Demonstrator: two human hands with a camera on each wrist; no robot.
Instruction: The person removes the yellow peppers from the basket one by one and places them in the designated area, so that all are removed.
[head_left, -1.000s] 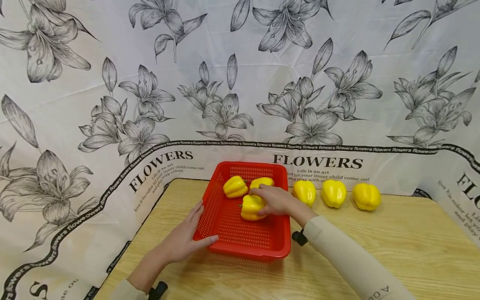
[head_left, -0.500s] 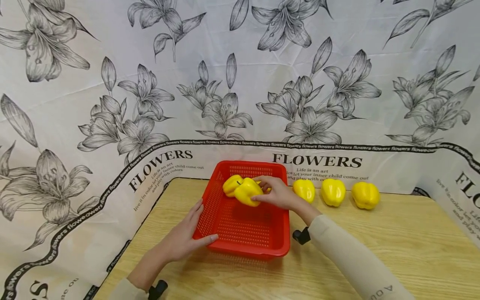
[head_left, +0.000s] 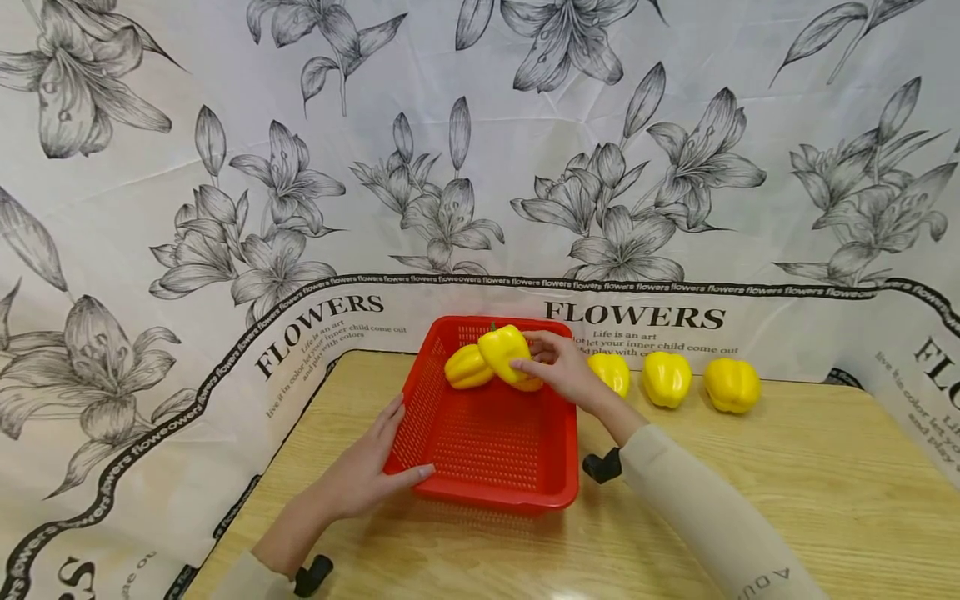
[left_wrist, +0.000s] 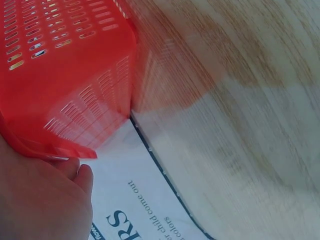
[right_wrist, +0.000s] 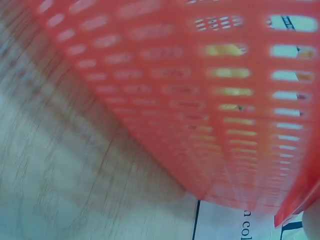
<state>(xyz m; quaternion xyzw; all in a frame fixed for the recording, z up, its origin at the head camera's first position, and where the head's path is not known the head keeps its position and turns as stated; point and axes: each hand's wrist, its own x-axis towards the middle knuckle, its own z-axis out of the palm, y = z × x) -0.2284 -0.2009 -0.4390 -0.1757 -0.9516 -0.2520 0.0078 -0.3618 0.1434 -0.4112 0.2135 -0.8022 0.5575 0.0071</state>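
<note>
In the head view a red perforated plastic basket (head_left: 487, 498) stands on the table. My left hand (head_left: 360, 477) holds its left rim near the front corner, thumb over the front edge; the left wrist view shows fingertips at the rim. My right hand (head_left: 567, 369) pinches a yellow bell pepper (head_left: 501, 348) between thumb and fingers, its green stem pointing up, over the back part of the basket. Beneath it lies another yellow bell pepper (head_left: 466, 372) on the left, and a mostly covered one (head_left: 531, 384) peeks out on the right.
Right of the basket, three more yellow bell peppers (head_left: 667, 379) stand in a row along the back of the wooden table (head_left: 697, 483). A floral cloth (head_left: 480, 208) hangs behind. The right wrist view is filled mostly by the basket's slotted wall (right_wrist: 165, 115).
The right hand has lifted the bell pepper from the basket's middle and carried it toward the back, turning its stem from left to up. The left hand keeps its place on the rim.
</note>
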